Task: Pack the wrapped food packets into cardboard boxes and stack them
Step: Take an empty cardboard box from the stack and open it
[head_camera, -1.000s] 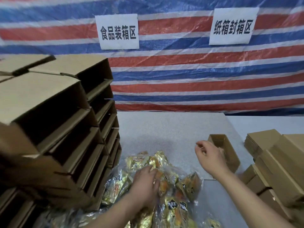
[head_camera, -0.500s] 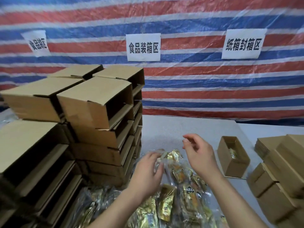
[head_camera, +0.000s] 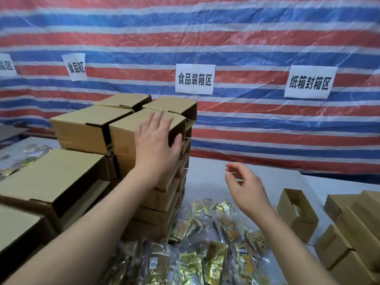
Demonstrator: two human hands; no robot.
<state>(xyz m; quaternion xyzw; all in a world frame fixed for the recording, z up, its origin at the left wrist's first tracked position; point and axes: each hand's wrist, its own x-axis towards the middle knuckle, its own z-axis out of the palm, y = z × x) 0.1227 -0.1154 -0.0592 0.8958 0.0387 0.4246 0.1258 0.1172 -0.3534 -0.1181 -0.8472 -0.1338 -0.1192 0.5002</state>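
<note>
A tall stack of cardboard boxes (head_camera: 123, 140) stands at the left of the table. My left hand (head_camera: 157, 145) is raised with fingers spread against the top box (head_camera: 127, 130) at the stack's front right corner, thumb at its open end. My right hand (head_camera: 244, 186) hovers over the table with loosely curled fingers, holding nothing. A heap of gold wrapped food packets (head_camera: 209, 243) in clear plastic lies below both hands. An open cardboard box (head_camera: 296, 214) with a packet inside sits to the right.
Lower stacks of boxes (head_camera: 47, 182) fill the near left. Flat and folded boxes (head_camera: 353, 229) pile up at the right edge. More packets (head_camera: 22, 155) lie at the far left. A striped tarp with paper signs (head_camera: 195, 78) hangs behind the grey table (head_camera: 236, 167).
My left hand rose from the packet heap up to the top box of the stack. My right hand stayed over the table, empty. The view tilted up and to the left.
</note>
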